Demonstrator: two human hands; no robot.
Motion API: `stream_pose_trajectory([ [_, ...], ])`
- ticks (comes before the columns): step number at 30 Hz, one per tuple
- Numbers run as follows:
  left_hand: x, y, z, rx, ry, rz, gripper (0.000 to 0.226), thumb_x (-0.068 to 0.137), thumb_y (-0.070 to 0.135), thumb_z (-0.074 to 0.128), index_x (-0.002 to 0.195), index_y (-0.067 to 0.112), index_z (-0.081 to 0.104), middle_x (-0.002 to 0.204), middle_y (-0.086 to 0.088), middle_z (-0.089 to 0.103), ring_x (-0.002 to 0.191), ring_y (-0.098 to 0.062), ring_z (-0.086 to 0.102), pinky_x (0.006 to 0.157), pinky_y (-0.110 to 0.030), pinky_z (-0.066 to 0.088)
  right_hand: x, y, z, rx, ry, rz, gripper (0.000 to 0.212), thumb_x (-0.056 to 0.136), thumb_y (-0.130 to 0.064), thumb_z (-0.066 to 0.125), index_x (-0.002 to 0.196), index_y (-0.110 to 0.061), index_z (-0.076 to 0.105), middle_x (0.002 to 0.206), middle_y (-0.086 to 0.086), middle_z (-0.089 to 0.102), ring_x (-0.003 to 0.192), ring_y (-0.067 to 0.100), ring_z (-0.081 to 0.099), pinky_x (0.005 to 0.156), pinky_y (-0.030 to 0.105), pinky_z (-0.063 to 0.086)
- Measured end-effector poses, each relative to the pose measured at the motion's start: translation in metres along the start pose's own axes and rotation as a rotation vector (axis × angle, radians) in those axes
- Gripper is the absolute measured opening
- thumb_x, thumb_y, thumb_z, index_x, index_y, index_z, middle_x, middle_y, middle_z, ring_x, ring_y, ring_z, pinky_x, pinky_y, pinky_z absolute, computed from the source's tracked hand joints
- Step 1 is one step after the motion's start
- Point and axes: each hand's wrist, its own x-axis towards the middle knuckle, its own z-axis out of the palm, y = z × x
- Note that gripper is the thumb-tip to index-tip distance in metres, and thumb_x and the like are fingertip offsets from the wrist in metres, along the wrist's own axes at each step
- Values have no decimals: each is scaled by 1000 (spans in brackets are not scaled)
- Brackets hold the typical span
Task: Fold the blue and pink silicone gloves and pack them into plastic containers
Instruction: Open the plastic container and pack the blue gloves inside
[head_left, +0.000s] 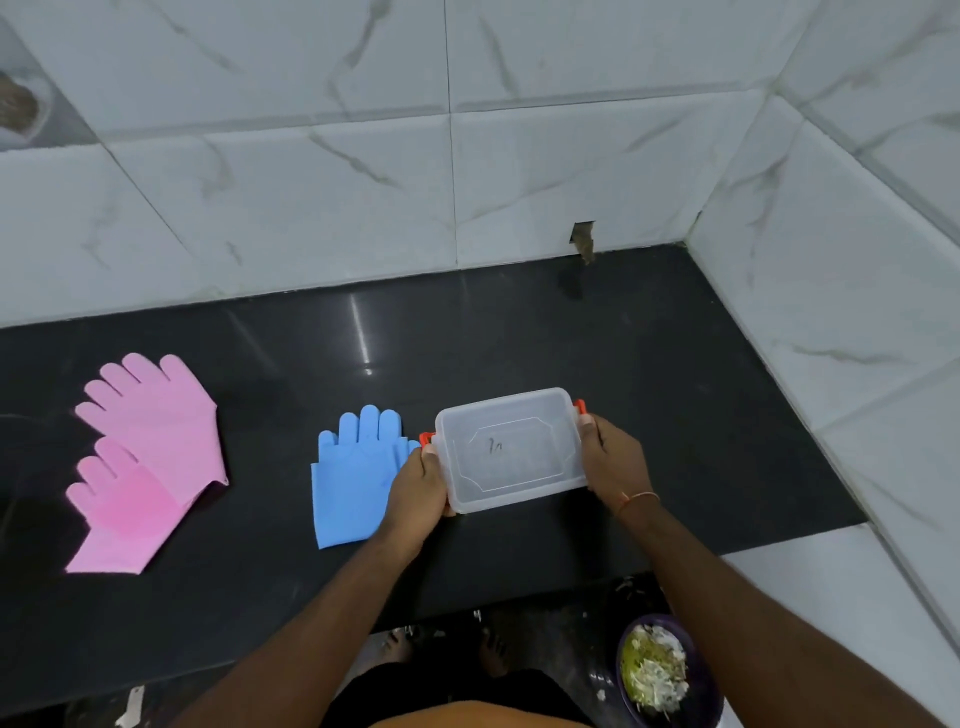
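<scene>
Currently, a clear rectangular plastic container (510, 448) with its translucent lid on and orange clips at both short ends is gripped between the two hands. The left hand (420, 480) is closed around its left end, with the thumb laid near the left orange clip, and the right hand (614, 460) is closed around its right end, with the thumb pressed beside the right clip. A thin orange thread (638, 499) is worn on the right wrist. The container is held at the middle of the glossy black stone counter (649, 353), though whether it rests on the surface cannot be told. Just to the left, the blue silicone gloves (353, 475) are laid flat in a stack, fingers pointing far, partly covered by the left hand. Well apart, at the left of the counter, two pink silicone gloves (143, 457) are spread flat, one overlapping the other. Behind and to the right, the counter is bounded by white marbled wall tiles (332, 171). Near the right forearm, below the counter edge, a dark bowl of pale scraps (655, 670) is seen.
</scene>
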Motion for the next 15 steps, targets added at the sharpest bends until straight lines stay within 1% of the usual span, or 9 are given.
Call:
stream_pose_trajectory([
  [2, 2, -6, -7, -19, -24, -13, 41, 118, 40, 30, 108, 19, 65, 100, -8, 78, 93, -24, 77, 77, -32, 64, 2, -3, 0, 2, -19, 27, 39, 111, -46, 40, 84, -32, 64, 89, -11, 69, 83, 7, 67, 65, 23, 52],
  [5, 5, -8, -17, -33, -51, -19, 39, 118, 40, 31, 106, 22, 64, 97, -5, 78, 85, -18, 76, 57, -16, 59, 5, -5, -3, 40, -20, 134, 40, 112, -45, 39, 87, -28, 66, 92, -1, 74, 82, 12, 72, 55, 21, 55],
  [6, 7, -7, -20, -22, -62, -27, 39, 118, 40, 31, 105, 22, 63, 96, -4, 77, 83, -16, 75, 55, -14, 56, 6, -5, -4, 49, -25, 170, 40, 112, -45, 40, 89, -26, 67, 93, 2, 75, 81, 13, 73, 51, 20, 55],
  [8, 13, -7, -26, 26, -97, -28, 37, 117, 42, 34, 104, 23, 63, 98, -3, 76, 83, -16, 74, 62, -21, 61, 7, -7, -6, 42, -60, 232, 42, 111, -46, 41, 90, -23, 68, 95, 6, 77, 79, 16, 74, 53, 25, 58],
  [10, 15, -10, -34, 278, -58, 70, 36, 115, 46, 37, 106, 23, 63, 90, 2, 74, 78, -16, 74, 70, -27, 62, 8, -9, -11, -79, -58, 199, 38, 110, -47, 42, 94, -24, 67, 105, 7, 76, 89, 20, 73, 69, 32, 61],
  [11, 16, -14, -39, 465, 40, 184, 37, 114, 49, 38, 111, 23, 65, 88, 5, 73, 76, -15, 74, 72, -26, 61, 9, -10, -14, -173, -17, 113, 34, 108, -47, 44, 104, -24, 68, 118, 7, 73, 102, 22, 71, 83, 35, 58],
  [12, 17, -19, -45, 625, 161, 330, 42, 112, 53, 41, 120, 22, 67, 95, 5, 75, 80, -15, 74, 77, -27, 61, 9, -13, -18, -253, 29, 5, 36, 106, -50, 48, 121, -23, 67, 132, 6, 67, 119, 23, 65, 96, 38, 54],
  [13, 17, -22, -48, 720, 236, 441, 52, 109, 58, 44, 134, 18, 65, 114, 3, 76, 92, -17, 75, 87, -30, 61, 9, -18, -22, -312, 52, -117, 49, 103, -56, 52, 139, -23, 60, 145, 4, 58, 134, 24, 56, 106, 42, 48],
  [15, 20, -29, -53, 687, 112, 490, 88, 98, 74, 55, 163, 17, 38, 156, -1, 58, 130, -20, 66, 111, -39, 53, 8, -37, -26, -423, -27, -380, 81, 91, -73, 61, 156, -29, 41, 161, -2, 43, 149, 20, 39, 118, 48, 38],
])
